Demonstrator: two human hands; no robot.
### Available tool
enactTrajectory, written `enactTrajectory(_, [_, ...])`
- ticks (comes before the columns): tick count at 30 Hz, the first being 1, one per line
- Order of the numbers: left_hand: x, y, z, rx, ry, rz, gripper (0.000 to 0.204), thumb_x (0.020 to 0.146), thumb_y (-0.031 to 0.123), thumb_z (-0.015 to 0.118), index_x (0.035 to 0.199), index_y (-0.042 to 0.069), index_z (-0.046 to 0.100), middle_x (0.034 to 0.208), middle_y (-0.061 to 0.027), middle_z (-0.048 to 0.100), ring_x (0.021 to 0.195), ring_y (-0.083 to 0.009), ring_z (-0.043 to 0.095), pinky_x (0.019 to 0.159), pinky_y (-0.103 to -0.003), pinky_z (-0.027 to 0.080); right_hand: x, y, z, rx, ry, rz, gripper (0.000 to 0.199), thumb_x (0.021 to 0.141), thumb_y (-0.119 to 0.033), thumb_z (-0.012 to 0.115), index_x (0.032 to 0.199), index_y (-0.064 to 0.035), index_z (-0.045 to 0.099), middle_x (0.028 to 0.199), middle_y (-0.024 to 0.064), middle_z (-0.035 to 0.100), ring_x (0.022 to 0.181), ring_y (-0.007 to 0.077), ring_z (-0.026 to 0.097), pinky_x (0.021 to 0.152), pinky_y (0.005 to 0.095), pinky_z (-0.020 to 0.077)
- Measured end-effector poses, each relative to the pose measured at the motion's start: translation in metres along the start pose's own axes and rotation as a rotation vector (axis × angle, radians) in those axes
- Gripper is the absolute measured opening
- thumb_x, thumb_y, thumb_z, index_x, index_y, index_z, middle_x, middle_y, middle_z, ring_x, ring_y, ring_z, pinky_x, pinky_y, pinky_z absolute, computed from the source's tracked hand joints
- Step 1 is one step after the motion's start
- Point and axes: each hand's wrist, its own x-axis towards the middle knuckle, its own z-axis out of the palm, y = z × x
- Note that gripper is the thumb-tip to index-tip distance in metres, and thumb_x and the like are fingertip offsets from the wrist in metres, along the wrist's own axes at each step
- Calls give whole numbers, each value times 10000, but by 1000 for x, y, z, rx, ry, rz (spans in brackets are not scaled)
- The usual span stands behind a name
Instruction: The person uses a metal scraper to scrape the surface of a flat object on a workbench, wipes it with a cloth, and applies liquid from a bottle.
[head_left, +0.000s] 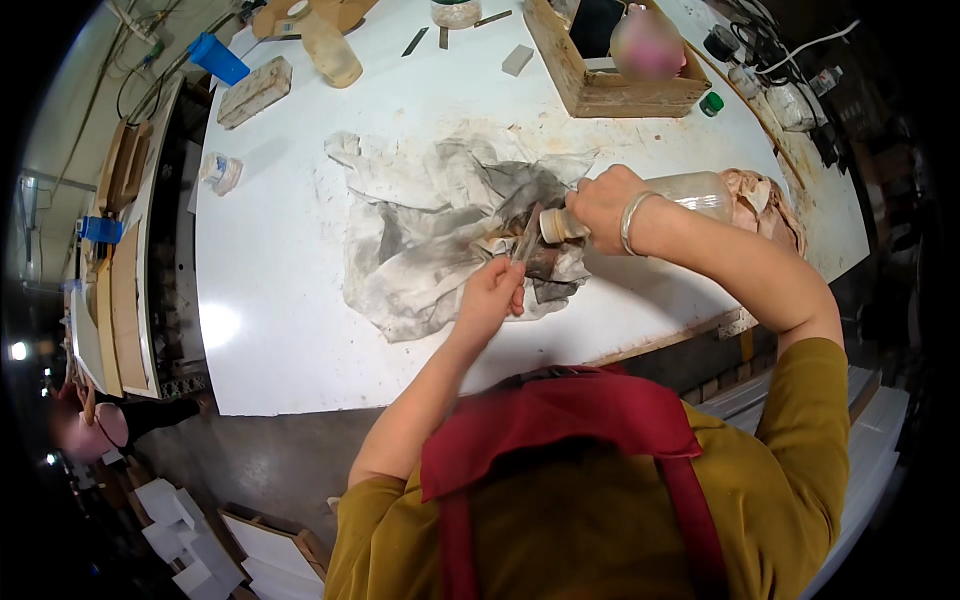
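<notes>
right of the frame's centre, a clear, rounded plastic bottle (pixel 700 190) with a pale cap (pixel 549 226) is grasped near its neck by the right hand (pixel 606 206). mid-frame, a thin, narrow, flat strip (pixel 528 238) is pinched at its lower end by the left hand's (pixel 488 297) fingers, above a crumpled, grey-stained white cloth (pixel 405 280). the bottle is judged light, squeezable, perhaps slippery, best held at the shoulder; the strip seems stiff, best taken by one end.

A white table (pixel 275 300) stands over grey floor (pixel 245 465), a light (pixel 18 351) glowing left.
</notes>
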Motion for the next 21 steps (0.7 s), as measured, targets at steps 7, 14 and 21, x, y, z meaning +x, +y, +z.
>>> enactTrajectory(7, [0,1,-3,-15,7,17,278,904,246,510,701,60,478,551,5,497,475,-61,459,452,-200,360,10,2,-4,-29,-51,66,196,677,-170,605,826,-64,673,849,117,665,816,247,644,703,340,495])
enactTrajectory(14, [-1,-1,-5,-40,-17,33,271,909,255,500,724,56,491,557,0,489,478,-67,456,455,-205,365,18,16,-3,-23,-61,113,195,662,-152,589,808,-62,681,818,126,665,795,260,645,703,343,499])
enactTrajectory(21, [-2,0,-4,-43,-9,8,272,920,250,468,749,41,497,565,-4,489,486,-76,467,462,-210,389,15,9,-3,-12,-81,93,205,678,-166,598,838,-65,676,839,120,668,799,265,644,709,345,498])
